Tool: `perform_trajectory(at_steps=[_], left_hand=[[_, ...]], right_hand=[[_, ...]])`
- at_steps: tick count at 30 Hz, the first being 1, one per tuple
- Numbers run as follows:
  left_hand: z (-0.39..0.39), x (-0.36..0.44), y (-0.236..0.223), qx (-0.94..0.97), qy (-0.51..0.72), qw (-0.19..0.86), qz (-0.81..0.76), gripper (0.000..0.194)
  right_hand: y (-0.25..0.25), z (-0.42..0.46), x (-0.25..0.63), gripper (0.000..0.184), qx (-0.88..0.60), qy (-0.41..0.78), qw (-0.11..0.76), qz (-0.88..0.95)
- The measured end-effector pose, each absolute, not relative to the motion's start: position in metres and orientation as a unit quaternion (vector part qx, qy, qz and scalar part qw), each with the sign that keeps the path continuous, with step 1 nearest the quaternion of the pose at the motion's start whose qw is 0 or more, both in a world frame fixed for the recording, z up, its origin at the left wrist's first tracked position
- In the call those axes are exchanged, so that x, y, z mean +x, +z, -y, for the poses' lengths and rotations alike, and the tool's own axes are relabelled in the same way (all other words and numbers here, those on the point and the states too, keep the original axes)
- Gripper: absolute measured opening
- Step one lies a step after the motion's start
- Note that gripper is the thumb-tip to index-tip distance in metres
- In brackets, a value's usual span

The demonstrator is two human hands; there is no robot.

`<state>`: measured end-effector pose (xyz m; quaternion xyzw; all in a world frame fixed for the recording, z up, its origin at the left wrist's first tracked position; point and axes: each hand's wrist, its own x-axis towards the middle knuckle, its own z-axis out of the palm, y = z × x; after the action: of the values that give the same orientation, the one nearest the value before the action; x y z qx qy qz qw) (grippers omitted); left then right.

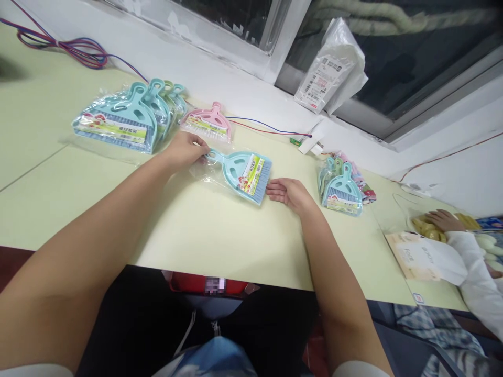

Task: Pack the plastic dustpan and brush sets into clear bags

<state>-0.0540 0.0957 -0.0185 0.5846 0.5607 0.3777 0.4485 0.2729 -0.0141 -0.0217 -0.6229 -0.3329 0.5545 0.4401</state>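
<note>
A light-blue dustpan and brush set (236, 166) in clear wrap lies on its side over the table, handle to the left and bristles to the right. My left hand (183, 152) pinches the wrapped handle end between thumb and fingers. At the bristle end is my right hand (290, 193), its fingers stretched out and held beside the edge; whether they touch it I cannot tell. Behind my left hand stands a row of wrapped blue and green dustpan sets (118, 120), with a pink dustpan set (210, 121) to its right.
More dustpan sets (342, 191) stand farther right on the pale table (220, 235). Coiled cable (80, 52) lies at the back left. A plastic bag with a label (326, 73) hangs by the window. At far right, another person's hand (446, 220) rests near a paper bag (424, 256).
</note>
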Motion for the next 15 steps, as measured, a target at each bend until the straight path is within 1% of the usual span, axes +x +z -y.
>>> perform_trajectory(at_steps=[3, 5, 8, 12, 15], left_hand=[[-0.097, -0.053, -0.016, 0.563, 0.392, 0.472, -0.554, 0.012], [-0.096, -0.052, -0.014, 0.553, 0.398, 0.485, -0.549, 0.013], [-0.093, -0.049, -0.011, 0.551, 0.400, 0.491, -0.544, 0.013], [-0.090, -0.049, -0.011, 0.552, 0.405, 0.492, -0.537, 0.012], [-0.090, -0.048, -0.011, 0.549, 0.412, 0.497, -0.531, 0.012]], right_hand=[[-0.026, 0.012, 0.267, 0.026, -0.533, 0.656, 0.461, 0.269], [-0.029, 0.011, 0.260, 0.030, -0.497, 0.687, 0.473, 0.239], [-0.034, 0.011, 0.249, 0.030, -0.481, 0.685, 0.497, 0.230], [-0.035, 0.014, 0.243, 0.022, -0.462, 0.655, 0.545, 0.245], [-0.034, 0.016, 0.244, 0.018, -0.459, 0.645, 0.555, 0.255]])
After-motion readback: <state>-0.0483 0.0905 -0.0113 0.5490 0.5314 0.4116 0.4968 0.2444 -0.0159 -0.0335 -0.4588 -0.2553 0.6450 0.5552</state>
